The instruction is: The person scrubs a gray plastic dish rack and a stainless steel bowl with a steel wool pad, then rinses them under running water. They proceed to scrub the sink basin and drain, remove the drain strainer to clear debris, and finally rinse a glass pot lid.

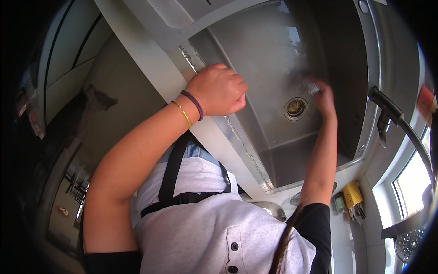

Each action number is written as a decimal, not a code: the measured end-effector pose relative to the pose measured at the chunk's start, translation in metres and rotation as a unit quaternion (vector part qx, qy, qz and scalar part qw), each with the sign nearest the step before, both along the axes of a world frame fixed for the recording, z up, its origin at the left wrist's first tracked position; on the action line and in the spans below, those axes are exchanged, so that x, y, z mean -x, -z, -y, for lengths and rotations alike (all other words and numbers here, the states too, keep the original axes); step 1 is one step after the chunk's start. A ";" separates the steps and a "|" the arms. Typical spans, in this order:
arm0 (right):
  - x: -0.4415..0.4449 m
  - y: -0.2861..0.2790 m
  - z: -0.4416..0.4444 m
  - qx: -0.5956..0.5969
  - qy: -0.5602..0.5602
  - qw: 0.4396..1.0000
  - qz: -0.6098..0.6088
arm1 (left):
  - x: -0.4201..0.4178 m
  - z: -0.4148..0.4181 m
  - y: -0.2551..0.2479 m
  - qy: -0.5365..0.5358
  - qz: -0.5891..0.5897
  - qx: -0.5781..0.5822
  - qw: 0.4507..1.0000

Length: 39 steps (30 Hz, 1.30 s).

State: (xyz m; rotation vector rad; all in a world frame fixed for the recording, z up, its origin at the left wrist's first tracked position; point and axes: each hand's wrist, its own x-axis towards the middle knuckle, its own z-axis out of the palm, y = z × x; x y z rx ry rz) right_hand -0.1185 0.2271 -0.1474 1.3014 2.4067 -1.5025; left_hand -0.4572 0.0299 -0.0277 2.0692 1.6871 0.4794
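Observation:
My left hand (219, 89) is closed in a fist at the near rim of the stainless steel sink (253, 58); nothing shows in it. A dark band and a gold-coloured bracelet circle that wrist. Inside the basin, right of the drain (296, 109), my blurred right hand (321, 92) grips a small silvery thing (312, 88), perhaps a metal scouring pad. Whether it touches the steel cannot be told. A strainer sits in the drain.
A dark faucet (386, 106) stands at the sink's right side. Beyond the right forearm are a metal bowl (270, 209) and a yellow utensil holder (352, 194) with utensils. A window (410, 185) is at the far right. Pale counter (137, 51) borders the basin.

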 end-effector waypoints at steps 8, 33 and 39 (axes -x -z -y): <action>0.139 0.115 -0.066 -0.293 0.168 0.941 0.012 | 0.000 -0.004 -0.003 0.000 0.016 -0.002 1.000; -0.073 -0.025 0.179 0.142 0.587 0.788 -0.125 | -0.001 -0.001 0.003 0.028 -0.026 0.009 0.999; -0.039 -0.018 0.177 0.174 0.651 0.709 -0.208 | 0.000 0.001 0.004 0.020 -0.015 0.000 1.000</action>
